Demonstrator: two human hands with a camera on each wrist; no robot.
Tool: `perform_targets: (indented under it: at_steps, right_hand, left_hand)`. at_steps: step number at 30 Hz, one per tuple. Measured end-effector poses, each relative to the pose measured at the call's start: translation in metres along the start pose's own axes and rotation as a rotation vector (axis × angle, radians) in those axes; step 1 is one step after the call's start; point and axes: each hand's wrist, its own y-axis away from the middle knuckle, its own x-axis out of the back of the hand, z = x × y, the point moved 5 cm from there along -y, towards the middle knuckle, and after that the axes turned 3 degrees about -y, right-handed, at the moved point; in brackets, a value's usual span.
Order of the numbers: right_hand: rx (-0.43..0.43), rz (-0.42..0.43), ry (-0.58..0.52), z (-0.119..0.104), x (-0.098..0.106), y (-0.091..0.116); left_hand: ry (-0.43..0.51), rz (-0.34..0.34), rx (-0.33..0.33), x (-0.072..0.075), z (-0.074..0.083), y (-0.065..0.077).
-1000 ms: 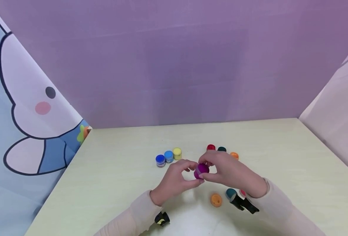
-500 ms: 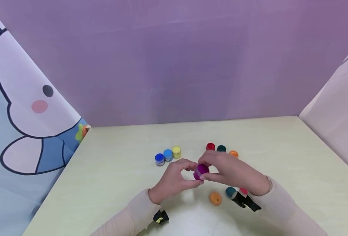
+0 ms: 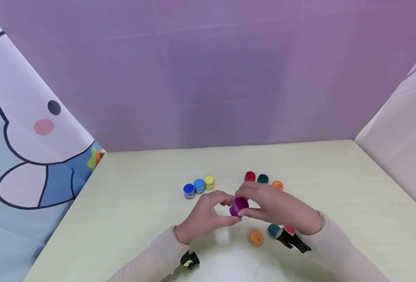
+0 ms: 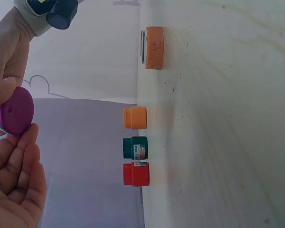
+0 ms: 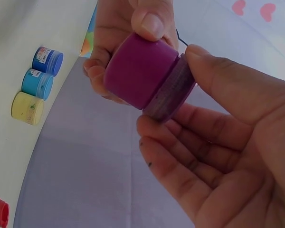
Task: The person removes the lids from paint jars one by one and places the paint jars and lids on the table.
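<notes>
Above the table, both hands hold a small purple paint jar (image 3: 238,206) between them. My left hand (image 3: 205,218) grips it from the left with thumb and fingers. From the right, my right hand (image 3: 276,203) pinches its other end. In the right wrist view, the left thumb presses the wide, smooth purple part of the jar (image 5: 140,71), while the right thumb and fingertips hold the greyish-purple band at its end. A round purple face of the jar (image 4: 19,111) shows in the left wrist view. Paint inside the jar cannot be seen.
Dark blue (image 3: 189,190), light blue (image 3: 199,185) and yellow (image 3: 209,182) jars stand together at left. Red (image 3: 250,176), dark green (image 3: 263,178) and orange (image 3: 277,184) jars stand behind my right hand. Orange (image 3: 255,238), teal (image 3: 273,230) and pinkish-red (image 3: 290,229) lids lie nearer.
The head view has shifted slightly. Both hands keep hold of the purple jar, with barely any change in their grip.
</notes>
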Motion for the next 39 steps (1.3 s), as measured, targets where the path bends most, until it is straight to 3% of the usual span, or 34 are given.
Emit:
perform_targets:
  at_steps: [14,21,25,33,35,39]
  right_hand:
    - [0.137,-0.032,0.08,-0.0052,-0.001,0.0037]
    - [0.236,-0.008,0.115,-0.0069,-0.0002,0.0058]
    - [0.268,-0.01,0.123,-0.008,0.0023,0.0073]
    - [0.211,-0.119,0.034,-0.0101,0.0051,0.0094]
    - [0.158,-0.157,-0.005,-0.0083,0.0052,0.009]
    - [0.024,-0.138,-0.046,-0.0043,0.0046,0.0077]
  left_hand:
    - [0.059,-0.038,-0.013,-0.003,-0.0008,0.0033]
    - [0.083,-0.069,-0.108,-0.0037,0.0045,0.003]
    - [0.121,-0.101,-0.103,-0.0037,0.0051,0.0022]
    - [0.117,-0.119,-0.067,-0.0066,0.0032,0.0022]
    - [0.086,-0.115,-0.053,-0.007,0.0027,0.0018]
    - [0.017,-0.102,-0.006,-0.0084,0.0016,0.0011]
